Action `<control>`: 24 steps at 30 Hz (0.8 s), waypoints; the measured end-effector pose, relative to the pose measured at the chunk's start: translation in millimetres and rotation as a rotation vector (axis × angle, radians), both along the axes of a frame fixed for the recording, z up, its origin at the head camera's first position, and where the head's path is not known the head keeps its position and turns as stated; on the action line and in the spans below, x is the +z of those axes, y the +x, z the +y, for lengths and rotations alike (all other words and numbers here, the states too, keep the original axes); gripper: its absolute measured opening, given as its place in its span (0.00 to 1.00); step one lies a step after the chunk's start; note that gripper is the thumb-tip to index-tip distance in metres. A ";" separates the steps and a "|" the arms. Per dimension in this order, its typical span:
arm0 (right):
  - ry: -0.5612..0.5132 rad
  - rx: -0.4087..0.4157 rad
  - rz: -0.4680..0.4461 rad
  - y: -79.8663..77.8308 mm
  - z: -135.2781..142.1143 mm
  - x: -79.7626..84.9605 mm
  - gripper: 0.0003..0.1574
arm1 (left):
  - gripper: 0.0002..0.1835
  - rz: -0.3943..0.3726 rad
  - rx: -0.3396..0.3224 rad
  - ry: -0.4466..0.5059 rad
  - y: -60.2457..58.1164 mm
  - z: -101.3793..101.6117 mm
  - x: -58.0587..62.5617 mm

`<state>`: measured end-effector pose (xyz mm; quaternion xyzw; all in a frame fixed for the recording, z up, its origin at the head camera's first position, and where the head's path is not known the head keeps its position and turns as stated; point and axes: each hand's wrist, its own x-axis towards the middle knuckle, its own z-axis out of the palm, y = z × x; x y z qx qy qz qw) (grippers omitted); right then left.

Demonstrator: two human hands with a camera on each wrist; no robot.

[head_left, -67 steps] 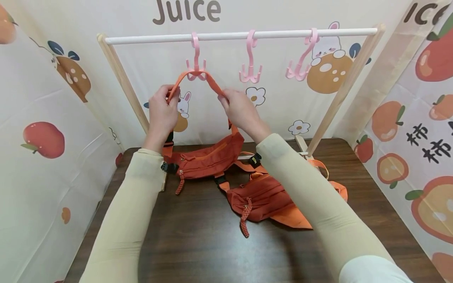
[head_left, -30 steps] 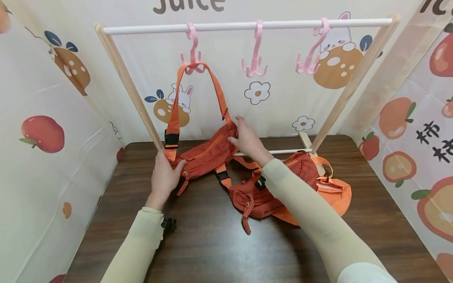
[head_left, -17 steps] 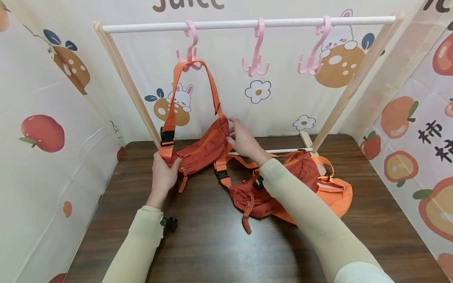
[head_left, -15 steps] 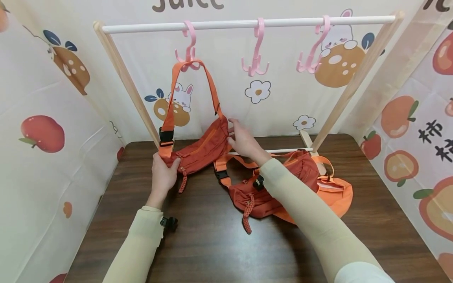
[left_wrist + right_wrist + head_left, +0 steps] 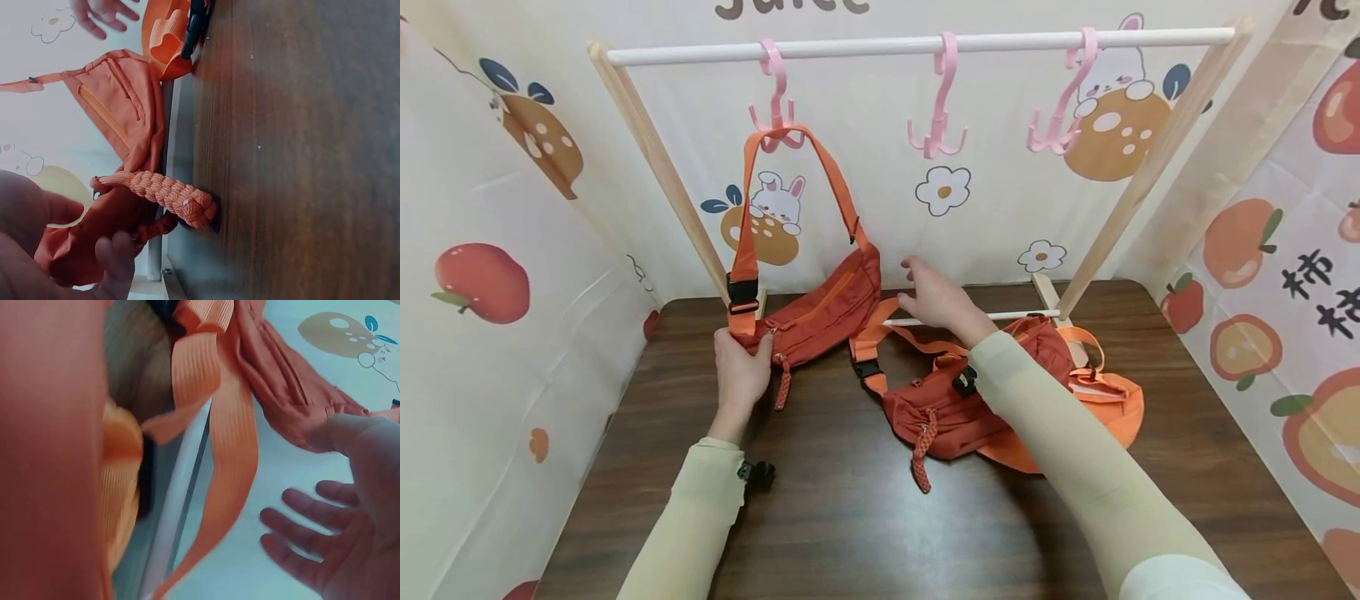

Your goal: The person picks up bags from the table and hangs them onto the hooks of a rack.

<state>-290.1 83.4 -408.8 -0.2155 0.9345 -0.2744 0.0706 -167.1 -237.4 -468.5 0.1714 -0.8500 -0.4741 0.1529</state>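
A rust-red waist bag [image 5: 823, 312] hangs by its orange strap [image 5: 835, 179] from the left pink hook [image 5: 777, 100]. My left hand [image 5: 739, 375] holds its lower left end, thumb in front near the zipper pull [image 5: 782, 387]; the left wrist view shows thumb and fingers around that end. My right hand [image 5: 942, 296] is just right of the bag's raised right end, fingers spread and apart from it in the head view. Below it a second rust-red waist bag [image 5: 951, 417] lies on the table, partly hidden by my right forearm.
A white rod [image 5: 865, 47] on wooden posts carries two more pink hooks, the middle hook [image 5: 937, 117] and the right hook [image 5: 1060, 117]. An orange fabric piece [image 5: 1112, 408] lies behind the second bag on the dark wooden table [image 5: 835, 517]. Printed cloth walls stand around.
Both hands left the strap over the hook and moved down to the bag's ends. The bag and its hook then slid left. My right hand has since come off the bag, moving right.
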 end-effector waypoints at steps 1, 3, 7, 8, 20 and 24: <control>0.026 -0.004 0.001 0.5 3.3 0.5 0.41 | 0.31 0.005 0.005 -0.001 0.7 0.2 -0.4; 0.078 -0.007 -0.003 1.7 9.5 0.1 0.45 | 0.33 0.023 0.030 -0.010 2.5 1.8 -0.5; 0.166 -0.003 -0.019 3.3 19.4 -4.6 0.49 | 0.33 0.137 0.125 -0.025 7.3 9.4 2.1; 0.180 -0.001 -0.026 3.8 21.1 -6.3 0.49 | 0.31 0.178 0.151 -0.030 8.3 11.7 3.3; 0.254 0.023 -0.039 18.1 23.1 -20.5 0.31 | 0.20 0.450 0.075 -0.106 16.6 35.6 19.1; 0.311 0.030 -0.029 25.6 20.3 -25.4 0.36 | 0.15 0.442 -0.065 -0.164 16.9 44.0 19.4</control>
